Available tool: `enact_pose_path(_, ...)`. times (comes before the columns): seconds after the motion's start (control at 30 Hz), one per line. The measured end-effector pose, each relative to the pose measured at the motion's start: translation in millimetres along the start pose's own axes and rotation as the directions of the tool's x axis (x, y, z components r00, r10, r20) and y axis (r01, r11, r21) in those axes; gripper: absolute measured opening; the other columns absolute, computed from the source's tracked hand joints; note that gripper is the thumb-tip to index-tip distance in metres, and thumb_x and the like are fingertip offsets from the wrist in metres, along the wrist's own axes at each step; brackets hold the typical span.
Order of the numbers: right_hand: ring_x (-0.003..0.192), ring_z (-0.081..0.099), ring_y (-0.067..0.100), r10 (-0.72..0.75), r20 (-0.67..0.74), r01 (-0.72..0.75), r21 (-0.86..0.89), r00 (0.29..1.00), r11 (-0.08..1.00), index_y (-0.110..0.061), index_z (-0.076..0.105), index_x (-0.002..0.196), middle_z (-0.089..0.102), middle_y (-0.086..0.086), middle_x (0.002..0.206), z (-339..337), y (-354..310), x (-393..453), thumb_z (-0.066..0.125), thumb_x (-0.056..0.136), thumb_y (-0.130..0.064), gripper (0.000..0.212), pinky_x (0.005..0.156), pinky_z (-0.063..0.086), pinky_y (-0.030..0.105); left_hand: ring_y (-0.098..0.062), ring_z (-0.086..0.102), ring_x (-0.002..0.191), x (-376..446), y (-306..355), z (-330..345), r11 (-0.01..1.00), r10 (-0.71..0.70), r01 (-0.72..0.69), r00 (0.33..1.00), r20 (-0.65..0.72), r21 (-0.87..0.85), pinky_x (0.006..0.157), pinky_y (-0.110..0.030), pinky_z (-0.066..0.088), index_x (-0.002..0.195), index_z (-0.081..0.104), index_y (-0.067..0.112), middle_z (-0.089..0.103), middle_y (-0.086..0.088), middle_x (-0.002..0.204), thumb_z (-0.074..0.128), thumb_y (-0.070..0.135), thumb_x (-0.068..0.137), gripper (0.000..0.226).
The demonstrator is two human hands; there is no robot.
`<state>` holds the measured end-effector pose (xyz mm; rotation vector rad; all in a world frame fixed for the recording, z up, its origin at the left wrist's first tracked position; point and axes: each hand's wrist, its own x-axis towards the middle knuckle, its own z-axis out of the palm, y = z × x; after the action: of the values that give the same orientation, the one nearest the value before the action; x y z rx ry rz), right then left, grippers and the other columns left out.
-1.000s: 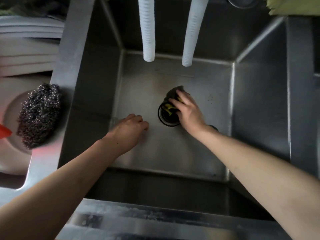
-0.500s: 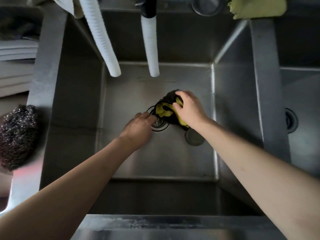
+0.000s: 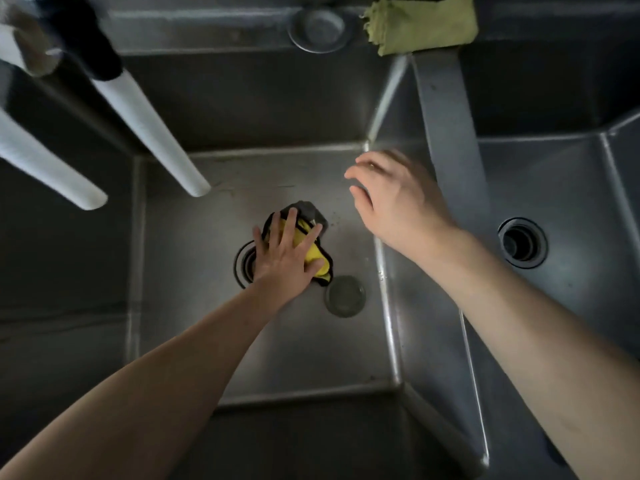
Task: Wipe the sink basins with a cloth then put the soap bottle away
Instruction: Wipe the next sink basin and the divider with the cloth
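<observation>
A crumpled yellow and black cloth [image 3: 313,249] lies on the floor of the left steel basin [image 3: 194,323], beside its drain [image 3: 243,263]. My left hand [image 3: 284,258] presses flat on the cloth with fingers spread and straight. My right hand [image 3: 391,199] hovers above the basin's right wall, fingers relaxed and loosely bent, holding nothing. The right basin [image 3: 561,188] lies beyond the dividing wall [image 3: 446,133], with its own drain [image 3: 522,242]. No soap bottle is in view.
Two white ribbed hoses [image 3: 152,133] hang over the left basin's back left. A round drain stopper [image 3: 345,296] lies on the basin floor by the cloth. A green cloth [image 3: 422,24] drapes over the back rim, next to a round metal fitting [image 3: 318,27].
My right hand has let go of the cloth and lifted up to the right. My left hand has moved from the drain onto the cloth. The view has shifted right.
</observation>
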<state>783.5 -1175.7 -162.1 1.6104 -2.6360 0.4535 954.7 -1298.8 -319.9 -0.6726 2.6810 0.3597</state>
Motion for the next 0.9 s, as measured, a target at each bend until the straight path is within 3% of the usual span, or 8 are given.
enact_pose_path(0.2, 0.106, 0.063, 0.032, -0.140, -0.024, 0.138, -0.062, 0.990, 0.988, -0.011, 0.077, 0.104, 0.071, 0.007, 0.112, -17.5, 1.4, 9.6, 0.065, 0.094, -0.016, 0.017, 0.085, 0.053, 0.046, -0.040, 0.018, 0.149, 16.9, -7.5, 14.1, 1.000, 0.003, 0.001, 0.992, -0.126, 0.030, 0.118, -0.062, 0.024, 0.149, 0.037, 0.038, 0.016, -0.011, 0.164, 0.055, 0.045, 0.097, 0.055)
enact_pose_path(0.33, 0.106, 0.061, 0.031, -0.116, -0.070, 0.112, -0.052, 0.991, 0.992, -0.011, 0.076, 0.105, 0.070, 0.006, 0.114, -19.1, 15.1, 12.7, 0.061, 0.096, -0.019, 0.019, 0.085, 0.050, 0.045, -0.042, 0.029, 0.144, 40.2, -45.6, 4.3, 0.994, -0.104, 0.105, 0.970, -0.221, -0.008, 0.115, -0.060, 0.031, 0.145, 0.044, 0.032, 0.028, -0.013, 0.160, 0.058, 0.036, 0.096, 0.051)
enact_pose_path(0.47, 0.105, 0.060, 0.029, -0.100, -0.079, 0.098, -0.035, 0.992, 0.995, -0.011, 0.076, 0.103, 0.070, 0.005, 0.111, -13.6, 19.9, 10.5, 0.058, 0.098, -0.021, 0.022, 0.087, 0.047, 0.043, -0.046, 0.029, 0.142, 60.5, -102.4, -7.7, 0.948, -0.316, 0.291, 0.891, -0.327, -0.125, 0.116, -0.059, 0.028, 0.147, 0.042, 0.028, 0.026, -0.017, 0.160, 0.056, 0.035, 0.097, 0.053)
enact_pose_path(0.6, 0.108, 0.059, 0.027, -0.113, -0.055, 0.112, -0.026, 0.992, 0.993, -0.012, 0.076, 0.105, 0.069, 0.003, 0.111, -13.8, 16.7, 13.6, 0.056, 0.098, -0.028, 0.026, 0.090, 0.047, 0.044, -0.049, 0.015, 0.148, 75.7, -152.9, -15.6, 0.818, -0.562, 0.465, 0.772, -0.297, -0.339, 0.120, -0.058, 0.016, 0.159, 0.022, 0.025, 0.010, -0.021, 0.166, 0.048, 0.038, 0.102, 0.064)
enact_pose_path(0.7, 0.109, 0.059, 0.027, -0.100, -0.047, 0.100, -0.005, 0.994, 0.995, -0.012, 0.076, 0.106, 0.069, 0.004, 0.112, -13.6, 15.1, 15.7, 0.055, 0.098, -0.031, 0.030, 0.091, 0.047, 0.045, -0.052, 0.015, 0.147, 91.3, -167.6, -15.0, 0.757, -0.636, 0.514, 0.721, -0.274, -0.403, 0.120, -0.063, 0.014, 0.160, 0.011, 0.020, 0.011, -0.028, 0.163, 0.047, 0.042, 0.100, 0.073)
enact_pose_path(0.9, 0.109, 0.058, 0.025, -0.093, -0.073, 0.097, 0.044, 0.993, 0.994, -0.013, 0.077, 0.104, 0.069, 0.001, 0.111, -13.6, 15.4, 15.0, 0.055, 0.098, -0.035, 0.032, 0.091, 0.047, 0.043, -0.051, 0.020, 0.145, 108.9, -147.8, -24.4, 0.724, -0.671, 0.504, 0.672, -0.314, -0.470, 0.119, -0.060, 0.019, 0.158, 0.021, 0.013, 0.017, -0.028, 0.162, 0.050, 0.033, 0.099, 0.069)
